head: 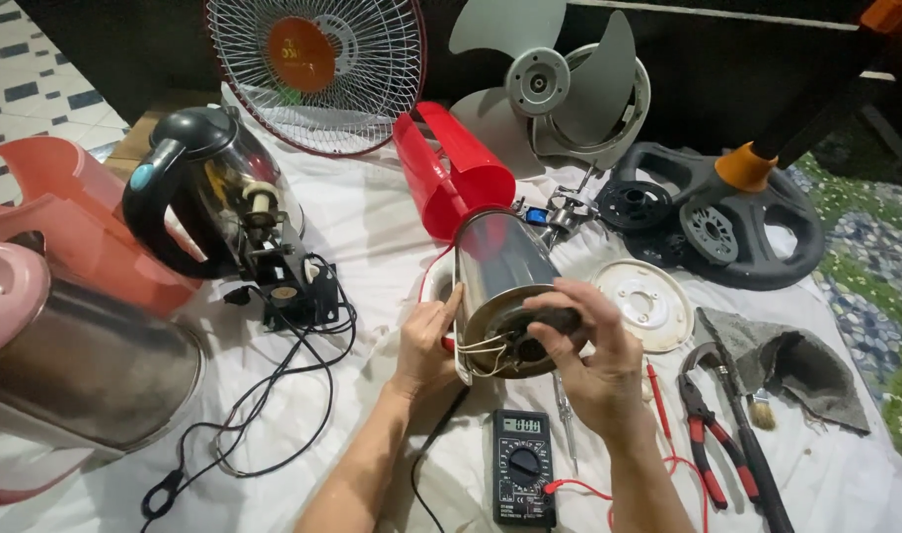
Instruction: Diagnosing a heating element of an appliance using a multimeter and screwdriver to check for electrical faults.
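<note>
A shiny steel kettle body [497, 266] lies on its side on the white cloth [372, 227], its open underside turned toward me. My left hand [426, 341] presses against the left rim of that underside. My right hand [589, 345] curls over the dark base part [530, 331] with its white wires, gripping it from the right. A red plastic kettle shell [451, 168] lies just behind the steel body.
A black multimeter [523, 466] with a red lead lies in front of my hands, a thin screwdriver [566, 419] beside it. Red-handled pliers [705, 434], a grey rag, a white round plate [646, 301], fan parts, other kettles at the left.
</note>
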